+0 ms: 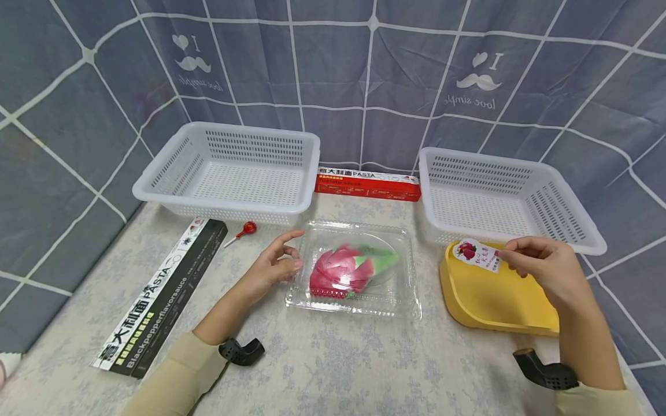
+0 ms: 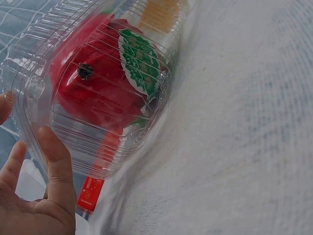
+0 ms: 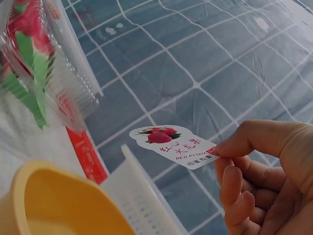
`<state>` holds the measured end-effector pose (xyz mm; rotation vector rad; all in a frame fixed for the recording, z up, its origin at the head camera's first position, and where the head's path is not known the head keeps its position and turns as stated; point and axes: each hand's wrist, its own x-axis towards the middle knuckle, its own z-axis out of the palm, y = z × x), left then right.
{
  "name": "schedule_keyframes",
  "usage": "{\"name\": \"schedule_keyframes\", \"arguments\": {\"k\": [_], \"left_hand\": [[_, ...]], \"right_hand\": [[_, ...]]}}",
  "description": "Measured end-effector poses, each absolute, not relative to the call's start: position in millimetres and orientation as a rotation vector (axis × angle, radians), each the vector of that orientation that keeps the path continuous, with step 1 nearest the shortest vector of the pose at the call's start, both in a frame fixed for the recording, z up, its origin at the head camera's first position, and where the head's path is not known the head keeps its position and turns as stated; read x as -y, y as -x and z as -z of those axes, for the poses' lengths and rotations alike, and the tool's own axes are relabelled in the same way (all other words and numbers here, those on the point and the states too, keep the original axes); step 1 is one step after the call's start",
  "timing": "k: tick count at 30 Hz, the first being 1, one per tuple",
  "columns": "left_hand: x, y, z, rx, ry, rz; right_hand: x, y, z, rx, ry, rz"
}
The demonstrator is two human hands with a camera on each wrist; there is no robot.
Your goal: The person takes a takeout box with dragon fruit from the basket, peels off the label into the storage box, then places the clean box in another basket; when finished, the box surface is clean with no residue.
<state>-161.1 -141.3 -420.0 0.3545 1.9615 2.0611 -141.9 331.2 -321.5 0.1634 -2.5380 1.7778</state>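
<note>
A clear plastic clamshell box (image 1: 408, 294) lies closed in the middle of the table, with a pink and green dragon fruit (image 1: 343, 268) inside. In the left wrist view a green leaf-shaped sticker (image 2: 139, 63) shows on the fruit. My left hand (image 1: 270, 263) is at the box's left side, fingers loosely spread and fingertips right at its edge. Between thumb and forefinger my right hand (image 1: 543, 266) pinches a white dragon fruit label (image 1: 477, 255), printed RED PITAYA. The label is held over the back part of a yellow tray (image 1: 452, 303).
White perforated baskets stand at back left (image 1: 156, 179) and back right (image 1: 567, 202), with a red pasta box (image 1: 366, 185) between them. A black and white pasta box (image 1: 166, 294) lies at left, near a red lollipop (image 1: 250, 227). A blue checked curtain (image 1: 333, 69) hangs behind.
</note>
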Motion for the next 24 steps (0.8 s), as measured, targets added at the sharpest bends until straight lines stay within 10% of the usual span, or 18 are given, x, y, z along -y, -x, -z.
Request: {"name": "schedule_keyframes", "arguments": {"k": [24], "left_hand": [[141,162,421,-1.959,-0.35,-2.064]], "right_hand": [[-365,138,369,2.717,-0.283,-1.608]]}}
